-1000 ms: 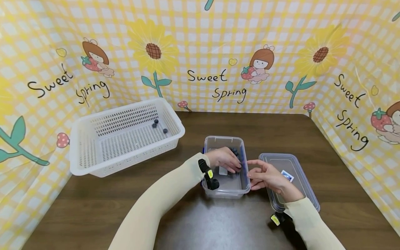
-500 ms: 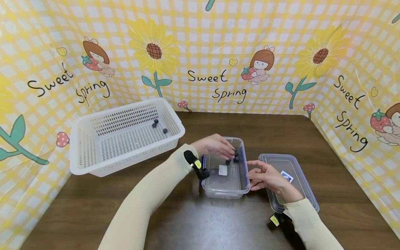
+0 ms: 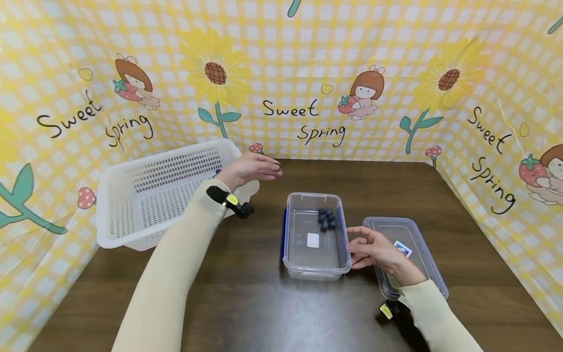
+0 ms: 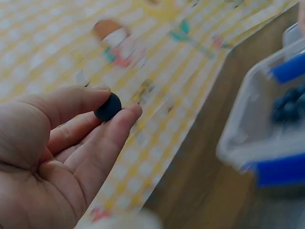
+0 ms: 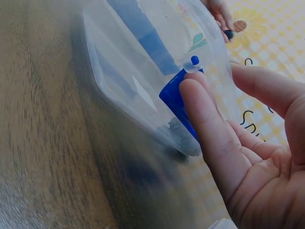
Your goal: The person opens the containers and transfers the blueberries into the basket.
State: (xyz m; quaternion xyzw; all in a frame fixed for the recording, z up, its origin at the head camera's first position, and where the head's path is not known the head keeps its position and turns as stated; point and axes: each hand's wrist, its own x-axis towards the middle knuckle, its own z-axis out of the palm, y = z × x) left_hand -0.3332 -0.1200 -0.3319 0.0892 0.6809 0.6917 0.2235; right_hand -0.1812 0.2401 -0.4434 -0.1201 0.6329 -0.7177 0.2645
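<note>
My left hand [image 3: 252, 168] is over the right end of the white basket [image 3: 127, 234]. It pinches one blueberry [image 4: 107, 107] between thumb and fingertips, plain in the left wrist view. Beside the right wall of the clear plastic container [image 3: 299, 256], my right hand [image 3: 374, 252] has its fingers mostly extended and touching that side. In the right wrist view a finger lies against the blue latch [image 5: 176, 98]. Several blueberries [image 3: 326, 220] sit together toward the container's back right. A dark blueberry [image 3: 218, 171] in the basket shows just past my left hand, which hides that corner.
The container's clear lid [image 3: 422, 264] lies on the brown table [image 3: 246, 298] at the right, partly under my right wrist. A white label [image 3: 313, 240] shows at the container's bottom. A yellow checked cloth [image 3: 290, 58] stands around the table's back and sides.
My left hand has risen out of the container with a blueberry and moved left and back to the basket's right end. The right hand has stayed at the container's side.
</note>
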